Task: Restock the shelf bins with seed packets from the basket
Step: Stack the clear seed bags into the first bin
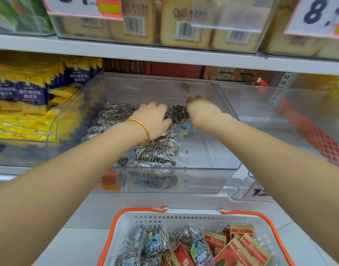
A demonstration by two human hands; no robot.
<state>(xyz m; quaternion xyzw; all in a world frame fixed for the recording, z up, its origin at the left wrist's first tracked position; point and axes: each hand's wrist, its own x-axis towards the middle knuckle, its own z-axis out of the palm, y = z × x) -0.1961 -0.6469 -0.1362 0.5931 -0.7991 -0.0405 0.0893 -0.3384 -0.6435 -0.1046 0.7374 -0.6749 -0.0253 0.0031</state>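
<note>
Left hand (153, 116): far into the clear bin (203, 179), knuckles up, fingers curled down over the far end of the packet row. The thumb lies against the striped seed packet (181, 112) between the two hands. Reads as a grip on it, though the fingertips are hidden.
Right hand (202, 110): just right of that same packet, wrist bent, fingers pointing away toward the bin's back wall. Cannot tell whether it grips, presses or only steadies.
Bangle (143, 129): gold, on the left wrist.
Bin stock (157, 150): striped sunflower seed packets in a row running near to far down the left half of the bin. The right half shows bare floor.
Basket (114, 223): white with an orange rim, near and low, beneath both forearms.
Basket striped packets (157, 240): left and centre of the basket.
Basket red packets (239, 250): right side of the basket.
Step in hand: likely seating one packet at the far end of the row.
Key relation: the next striped packets lie near and below, toward the left-hand side. The left hand looks closer to them, while the free floor lies to the right of the row.
Neighbours: yellow packets (20, 121) in the bin on the left.
</note>
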